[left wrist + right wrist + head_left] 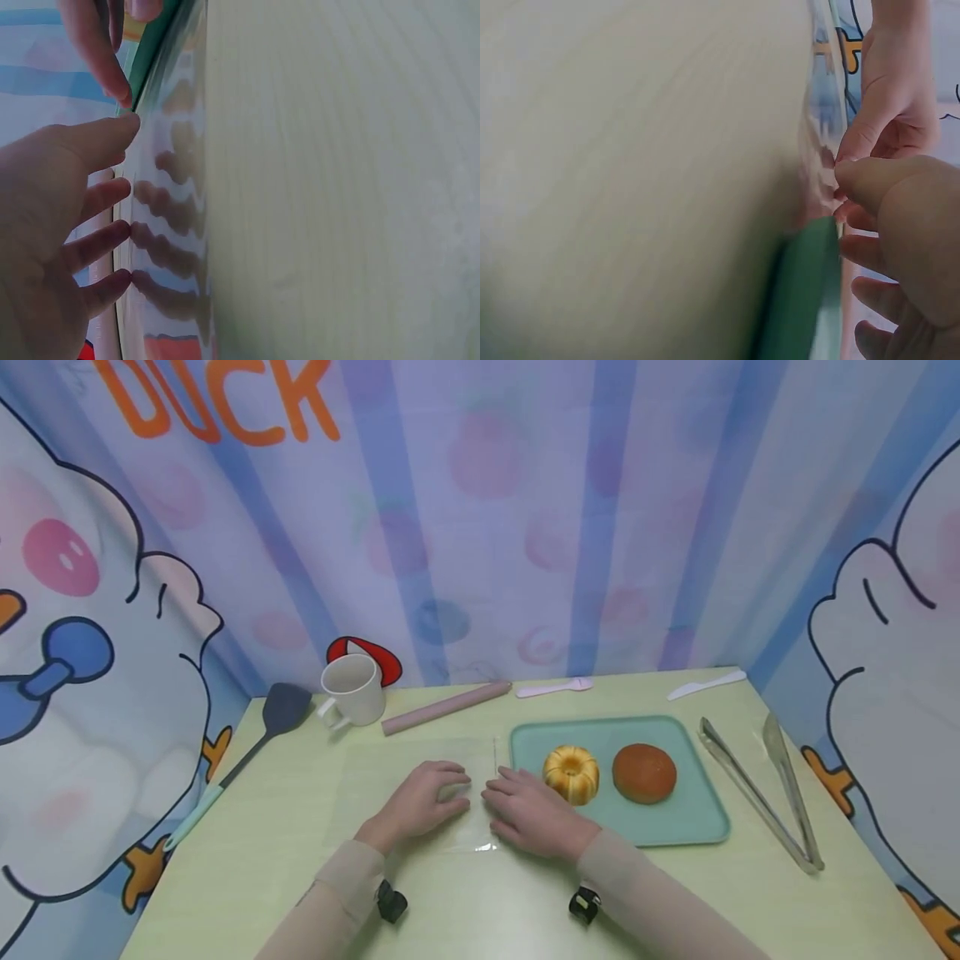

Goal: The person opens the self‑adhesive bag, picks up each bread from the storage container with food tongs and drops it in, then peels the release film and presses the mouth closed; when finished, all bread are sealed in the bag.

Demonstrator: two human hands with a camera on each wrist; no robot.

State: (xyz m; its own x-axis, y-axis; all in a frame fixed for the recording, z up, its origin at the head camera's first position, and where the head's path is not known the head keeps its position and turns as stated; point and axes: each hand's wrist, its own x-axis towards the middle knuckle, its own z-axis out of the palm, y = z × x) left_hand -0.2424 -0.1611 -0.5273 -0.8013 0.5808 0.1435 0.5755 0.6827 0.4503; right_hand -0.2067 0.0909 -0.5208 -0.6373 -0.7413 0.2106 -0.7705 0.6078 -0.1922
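Note:
A thin transparent sheet [367, 785] lies flat on the table, left of the green tray. My left hand [423, 802] rests its fingertips on the sheet, fingers spread and slightly bent; in the left wrist view the left hand [52, 225] is mirrored in the glossy surface. Close by on the right, my right hand [536, 810] has its fingers extended over the sheet's right edge, beside the tray's left side. The right wrist view shows the right hand [915, 240] with relaxed fingers near the tray's edge [802, 292]. Neither hand holds anything.
The green tray [630, 827] bears a ridged golden bun [572, 774] and a round brown bun [644, 773]. Metal tongs [765, 806] lie to its right. Behind are a white mug [358, 693], pinkish roll [446, 707], pink utensil [555, 688] and white knife [707, 684]; a spatula [285, 708] lies left.

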